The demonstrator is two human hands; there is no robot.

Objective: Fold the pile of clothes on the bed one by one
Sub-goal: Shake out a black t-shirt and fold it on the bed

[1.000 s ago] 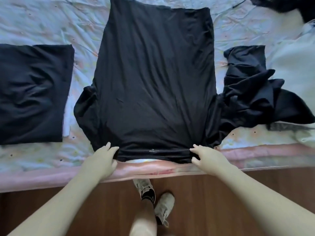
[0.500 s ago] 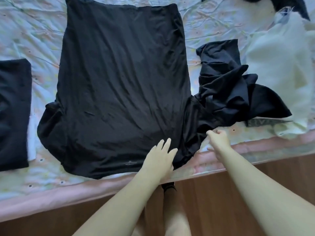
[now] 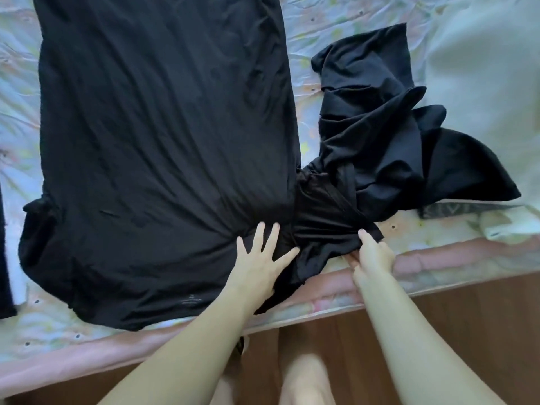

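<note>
A large black shirt (image 3: 163, 135) lies spread flat on the bed (image 3: 409, 238), collar end toward me. My left hand (image 3: 260, 258) presses flat on its near right part, fingers spread. My right hand (image 3: 371, 255) pinches the edge of the shirt's bunched right sleeve (image 3: 324, 223) at the bed's front edge. A crumpled black garment (image 3: 380, 135) lies just beyond that sleeve, touching it.
A white fluffy garment (image 3: 482, 83) lies at the right. A folded black item (image 3: 4, 258) shows at the far left edge. A patterned band (image 3: 455, 210) peeks from under the crumpled garment. Wooden floor (image 3: 467, 331) and my legs are below the bed edge.
Both hands left the shirt's collar edge and moved right. The left hand now presses near the right shoulder; the right hand has taken hold of the sleeve. The view shifted right and closer.
</note>
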